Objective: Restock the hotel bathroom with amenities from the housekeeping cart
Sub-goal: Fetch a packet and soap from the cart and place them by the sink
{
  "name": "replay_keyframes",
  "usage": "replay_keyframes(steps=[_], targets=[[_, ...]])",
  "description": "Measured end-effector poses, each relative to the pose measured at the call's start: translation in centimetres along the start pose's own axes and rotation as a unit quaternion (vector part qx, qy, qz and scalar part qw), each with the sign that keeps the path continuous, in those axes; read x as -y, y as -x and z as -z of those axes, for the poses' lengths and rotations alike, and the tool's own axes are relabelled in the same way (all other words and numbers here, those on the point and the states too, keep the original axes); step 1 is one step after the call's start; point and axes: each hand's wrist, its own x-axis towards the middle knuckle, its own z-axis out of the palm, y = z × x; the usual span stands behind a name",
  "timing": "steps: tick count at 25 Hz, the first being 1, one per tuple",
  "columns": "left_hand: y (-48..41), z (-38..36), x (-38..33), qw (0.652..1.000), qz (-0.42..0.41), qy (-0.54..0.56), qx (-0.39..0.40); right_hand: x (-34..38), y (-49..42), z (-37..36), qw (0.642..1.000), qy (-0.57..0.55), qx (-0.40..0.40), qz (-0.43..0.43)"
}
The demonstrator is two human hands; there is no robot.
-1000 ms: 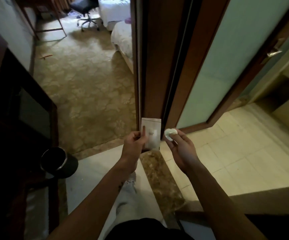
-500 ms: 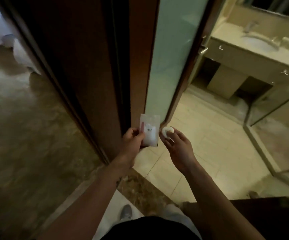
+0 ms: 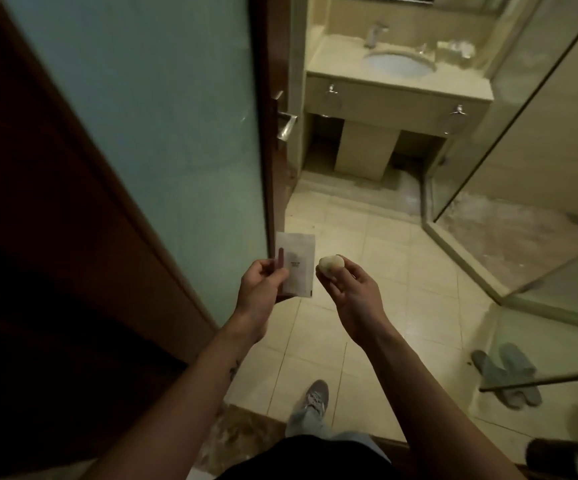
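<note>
Left hand (image 3: pixel 258 289) fingers pinched a flat white sachet (image 3: pixel 297 265) by its lower left edge; right hand (image 3: pixel 348 287) fingertips pinched a small round soap (image 3: pixel 330 264). Grips matched a second ago; the view had swung off the bedroom carpet through the glass door (image 3: pixel 163 116). Counter (image 3: pixel 453 83) with sink (image 3: pixel 400 64) was well ahead, so delivery came next.
</note>
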Motion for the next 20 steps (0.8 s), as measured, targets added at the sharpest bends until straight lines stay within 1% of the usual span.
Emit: replay_keyframes(steps=[5, 8, 11, 14, 16, 20], targets=[[-9.3, -10.3, -4.2, 0.999, -0.006, 0.004, 0.031, 7.7, -10.0, 3.0, 0.999, -0.003, -0.031, 0.027], [-13.6, -16.3, -5.4, 0.998, 0.005, -0.009, 0.070, 12.0, -14.5, 5.4, 0.997, -0.013, -0.059, 0.049], [-16.3, -20.6, -6.3, 0.995, 0.015, -0.019, 0.097, 14.9, -17.4, 7.4, 0.995, -0.020, -0.082, 0.058], [-19.4, -25.3, -7.5, 0.991, 0.015, -0.046, 0.127, 17.4, -21.4, 9.3, 0.990, -0.055, -0.107, 0.078], [-22.2, -28.8, -8.3, 0.987, 0.017, -0.057, 0.151, 19.2, -24.5, 10.9, 0.985, -0.081, -0.127, 0.085], [-29.0, -35.4, -9.8, 0.981, 0.026, -0.072, 0.180, 23.0, -31.9, 13.4, 0.975, -0.098, -0.177, 0.090]])
